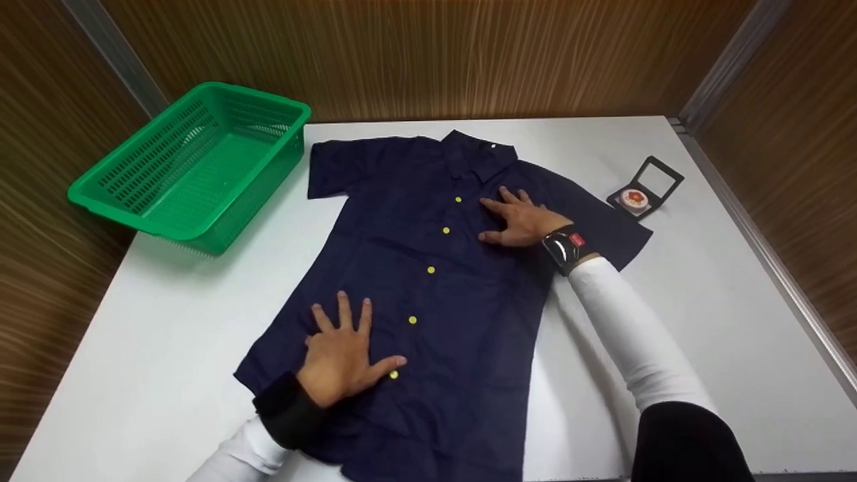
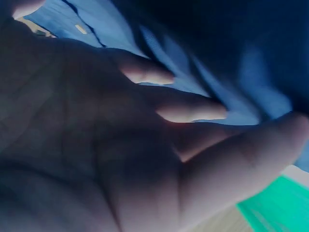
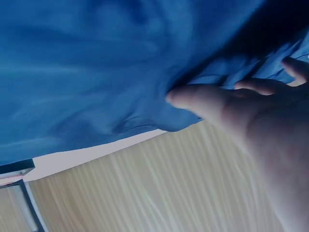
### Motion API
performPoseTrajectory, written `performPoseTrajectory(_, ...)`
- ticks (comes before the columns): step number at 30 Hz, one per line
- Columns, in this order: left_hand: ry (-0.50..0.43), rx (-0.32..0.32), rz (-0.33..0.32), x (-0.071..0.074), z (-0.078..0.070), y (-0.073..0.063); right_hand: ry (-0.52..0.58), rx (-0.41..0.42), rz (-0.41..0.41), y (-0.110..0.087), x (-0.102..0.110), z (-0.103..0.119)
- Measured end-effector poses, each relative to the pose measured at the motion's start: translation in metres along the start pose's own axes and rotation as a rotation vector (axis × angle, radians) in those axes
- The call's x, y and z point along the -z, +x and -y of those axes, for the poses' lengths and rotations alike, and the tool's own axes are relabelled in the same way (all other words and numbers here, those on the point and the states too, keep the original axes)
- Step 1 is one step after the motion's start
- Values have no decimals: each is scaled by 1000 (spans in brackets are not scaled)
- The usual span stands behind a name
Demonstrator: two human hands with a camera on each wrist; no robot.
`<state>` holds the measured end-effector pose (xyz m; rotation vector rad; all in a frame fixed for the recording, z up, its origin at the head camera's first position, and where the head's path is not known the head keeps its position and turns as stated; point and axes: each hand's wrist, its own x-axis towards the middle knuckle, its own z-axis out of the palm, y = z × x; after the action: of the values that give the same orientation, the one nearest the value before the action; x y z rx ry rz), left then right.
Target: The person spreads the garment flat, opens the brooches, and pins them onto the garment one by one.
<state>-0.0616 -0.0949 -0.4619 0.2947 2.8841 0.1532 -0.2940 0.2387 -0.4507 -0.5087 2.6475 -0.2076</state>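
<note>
A dark navy short-sleeved shirt (image 1: 469, 314) lies front side up, its collar toward the back wall and yellow buttons (image 1: 431, 270) down the middle. My left hand (image 1: 340, 358) rests with spread fingers on the lower left part, its thumb beside the lowest visible button. On the upper right of the chest my right hand (image 1: 525, 221) presses the cloth with fingers spread. In the left wrist view the palm and fingers (image 2: 193, 108) lie over the blue fabric. The right wrist view shows the thumb (image 3: 193, 98) touching slightly wrinkled cloth.
A green plastic basket (image 1: 261, 175) stands at the table's back left. At the right, near the shirt's sleeve, sits an open black compact case (image 1: 646, 191) with a red and white round inside. Wood-patterned walls (image 1: 428, 60) enclose the white table (image 1: 723, 335) behind and at both sides.
</note>
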Motion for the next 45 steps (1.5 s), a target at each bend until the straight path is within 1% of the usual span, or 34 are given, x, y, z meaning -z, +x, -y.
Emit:
performPoseTrajectory(5,123,46,-38,-4,-34,1,35,36,-25,3,2,-19)
performPoseTrajectory(8,211,55,-71,-5,-52,3,52,45,-54,2,2,-25)
performPoseTrajectory(10,268,40,-91,-2,-59,5,68,43,-86,-1,0,-25)
performPoseTrajectory(12,293,-5,-124,3,-58,8,79,38,-131,-6,-4,-22)
performPoseTrajectory(14,250,-76,-137,11,-49,17,84,34,-182,-13,-9,-17)
performPoseTrajectory(16,147,-159,-123,22,-33,35,88,20,-235,-20,-14,-11)
performPoseTrajectory(17,90,-198,-113,28,-23,47,85,9,-259,-23,-16,-9)
performPoseTrajectory(19,-17,-244,-74,39,-3,75,67,-17,-301,-25,-18,-3)
performPoseTrajectory(20,-48,-263,-66,43,8,91,61,-39,-319,-26,-18,-1)
performPoseTrajectory(22,-68,-285,-70,47,26,120,47,-93,-337,-26,-19,1)
performPoseTrajectory(24,-75,-289,-56,47,40,145,36,-149,-307,-25,-20,1)
performPoseTrajectory(26,-73,-278,-14,43,50,161,37,-190,-251,-23,-23,1)
performPoseTrajectory(27,-77,-260,21,39,54,165,36,-200,-220,-21,-25,1)
performPoseTrajectory(28,-79,-238,53,36,56,167,34,-202,-190,-19,-26,2)
performPoseTrajectory(30,-73,-192,95,30,59,165,31,-195,-150,-15,-28,3)
performPoseTrajectory(32,-62,-145,113,26,57,159,24,-179,-133,-11,-26,3)
performPoseTrajectory(34,-53,-110,100,26,52,150,9,-168,-114,-7,-22,3)
performPoseTrajectory(37,-44,-71,80,27,39,139,-12,-155,-90,-2,-12,-1)
performPoseTrajectory(40,-18,-34,75,27,21,131,-21,-144,-73,-3,-4,-9)
performPoseTrajectory(43,19,19,85,28,3,125,-14,-117,-65,-2,1,-18)
performPoseTrajectory(45,57,36,78,29,-8,123,-7,-96,-73,-1,5,-24)
